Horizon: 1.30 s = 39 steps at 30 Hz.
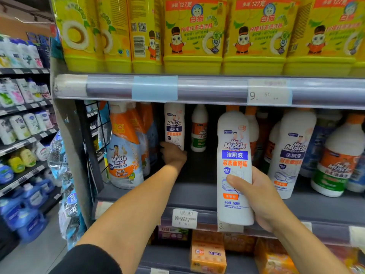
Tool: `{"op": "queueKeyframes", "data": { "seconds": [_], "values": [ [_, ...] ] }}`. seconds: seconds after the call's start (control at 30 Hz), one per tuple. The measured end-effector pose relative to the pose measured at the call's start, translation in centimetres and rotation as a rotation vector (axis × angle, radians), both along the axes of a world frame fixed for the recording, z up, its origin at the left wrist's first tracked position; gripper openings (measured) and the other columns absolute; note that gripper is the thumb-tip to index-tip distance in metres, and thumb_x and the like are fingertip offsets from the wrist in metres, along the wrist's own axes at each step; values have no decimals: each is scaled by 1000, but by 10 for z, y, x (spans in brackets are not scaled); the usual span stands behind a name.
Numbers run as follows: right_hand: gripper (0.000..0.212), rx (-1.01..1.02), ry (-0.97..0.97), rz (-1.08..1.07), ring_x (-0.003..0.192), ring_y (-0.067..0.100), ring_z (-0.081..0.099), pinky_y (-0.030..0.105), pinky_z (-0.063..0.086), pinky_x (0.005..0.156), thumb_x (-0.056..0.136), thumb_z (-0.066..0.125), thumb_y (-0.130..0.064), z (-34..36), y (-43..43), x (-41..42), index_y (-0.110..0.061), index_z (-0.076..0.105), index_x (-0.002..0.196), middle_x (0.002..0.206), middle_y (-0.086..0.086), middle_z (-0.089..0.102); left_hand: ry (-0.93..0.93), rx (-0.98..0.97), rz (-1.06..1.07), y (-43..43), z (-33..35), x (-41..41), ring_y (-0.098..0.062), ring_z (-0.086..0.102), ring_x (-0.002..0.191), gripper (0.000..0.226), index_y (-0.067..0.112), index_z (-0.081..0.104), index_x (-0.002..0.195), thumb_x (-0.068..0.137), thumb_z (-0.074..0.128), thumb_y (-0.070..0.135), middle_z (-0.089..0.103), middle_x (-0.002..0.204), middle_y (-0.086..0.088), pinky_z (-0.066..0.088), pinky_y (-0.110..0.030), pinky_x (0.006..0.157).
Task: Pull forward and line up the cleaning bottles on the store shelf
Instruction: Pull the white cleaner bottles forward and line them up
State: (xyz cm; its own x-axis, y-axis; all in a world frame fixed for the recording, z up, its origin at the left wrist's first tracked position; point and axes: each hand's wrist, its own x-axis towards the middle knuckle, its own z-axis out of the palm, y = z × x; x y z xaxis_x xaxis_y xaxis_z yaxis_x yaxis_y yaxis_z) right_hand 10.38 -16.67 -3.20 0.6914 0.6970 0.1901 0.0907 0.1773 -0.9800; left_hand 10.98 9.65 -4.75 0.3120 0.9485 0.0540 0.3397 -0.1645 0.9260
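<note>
Left hand: the left hand (173, 154) reaches deep into the middle shelf (197, 191), fingers curled round the base of the rear white bottle (174, 125).
Rear white bottle: tall, slim, smooth plastic, standing upright at the back of the shelf, label facing out; its top is hidden behind the shelf rail (217, 89).
Right hand: the right hand (262, 196) clasps the front white bottle (234, 165) low on its body, thumb across the label, fingers behind.
Front white bottle: glossy white plastic, rounded shoulders, long axis vertical with a slight lean; orange cap end up, base at the shelf's front edge, over the price strip. Label faces the camera.
Small bottle (199, 128): white with orange and green label, upright at the back, just right of the rear white bottle.
Spray bottles (126, 147): orange trigger tops, clear bodies, at shelf left.
Right-side bottles (290, 153): white, upright, crowded together, near the front.
Upper shelf: yellow tubs (193, 36), blocky, printed film labels.
</note>
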Motion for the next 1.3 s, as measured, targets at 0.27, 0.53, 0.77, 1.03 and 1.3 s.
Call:
{"op": "queueKeyframes", "data": {
  "seconds": [0.27,0.53,0.77,1.03,1.3],
  "values": [
    [26,69,115,69,82,25,73,36,58,60,81,70,-9,17,58,3,-15,65,105,91,8,76,436,325,-430,-27,2,-87,-32,57,108,38,8,57,119,88,59,29,61,121,-16,46,-29,84],
    [35,65,51,48,93,17,70,39,56,78,75,76,-4,13,145,21,-24,63,101,100,0,73,720,1005,-626,-43,-22,-170,-18,53,101,71,25,59,111,79,21,77,62,107,3,45,-38,84],
    [49,37,-88,11,94,9,66,27,53,73,75,76,-4,10,188,13,-14,58,119,108,1,69,709,1070,-554,-41,-43,-179,-18,46,128,90,26,45,138,75,20,86,51,140,-3,38,-35,103],
    [49,-12,-88,-6,105,17,61,38,49,91,80,69,3,-8,210,3,-11,53,124,120,8,64,693,1061,-554,-36,-52,-176,-19,33,138,97,27,35,144,72,13,88,38,151,-3,26,-36,111],
    [54,-245,-288,-109,114,18,58,29,44,88,74,79,-18,-13,211,6,-16,54,122,127,5,62,688,1079,-558,-33,-57,-175,-19,31,140,100,27,33,145,71,6,88,35,152,-4,24,-36,113]
  ]
}}
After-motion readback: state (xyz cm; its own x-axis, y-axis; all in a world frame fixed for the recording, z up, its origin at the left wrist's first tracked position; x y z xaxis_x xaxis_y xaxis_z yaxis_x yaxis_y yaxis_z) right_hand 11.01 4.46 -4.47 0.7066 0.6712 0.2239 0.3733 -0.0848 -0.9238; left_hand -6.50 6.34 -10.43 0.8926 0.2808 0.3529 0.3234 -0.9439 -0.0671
